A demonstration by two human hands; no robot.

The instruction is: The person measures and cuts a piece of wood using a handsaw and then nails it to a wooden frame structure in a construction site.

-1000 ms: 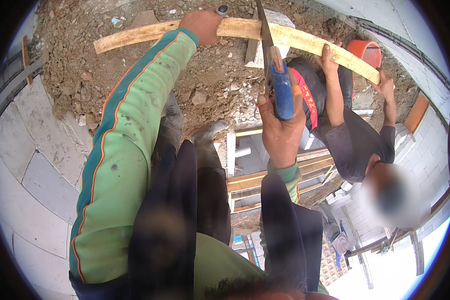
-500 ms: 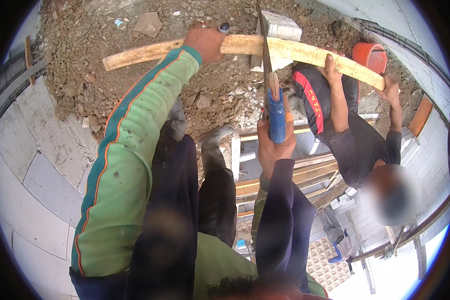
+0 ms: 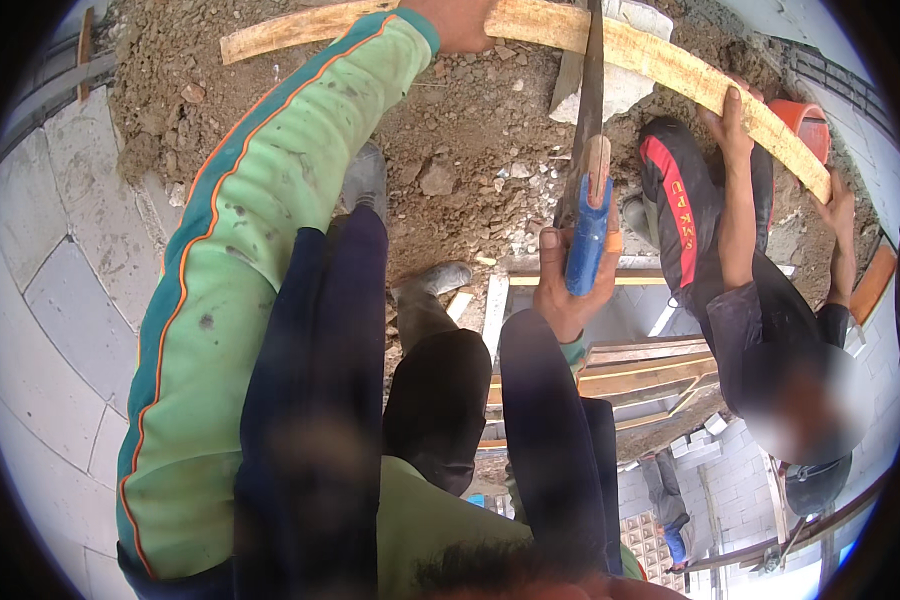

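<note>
My right hand is wrapped round the blue handle of a handsaw. Its blade points away from me and crosses a long wooden board at the top of the view. On the board, left of the blade, my left hand presses down, its fingers partly cut off by the upper edge. Below the board by the blade lies a pale block. A crouching person to the right grips the board's right end with one hand and holds its tip with the other.
An orange bucket stands behind the board's right end. Rough soil with stones covers the ground. Timber frames lie below my right hand. Pale block walls run along the left, and another person is farther back.
The saw has been drawn back toward me across the board. My view has shifted, so the board sits higher in the picture. Both my hands keep their holds.
</note>
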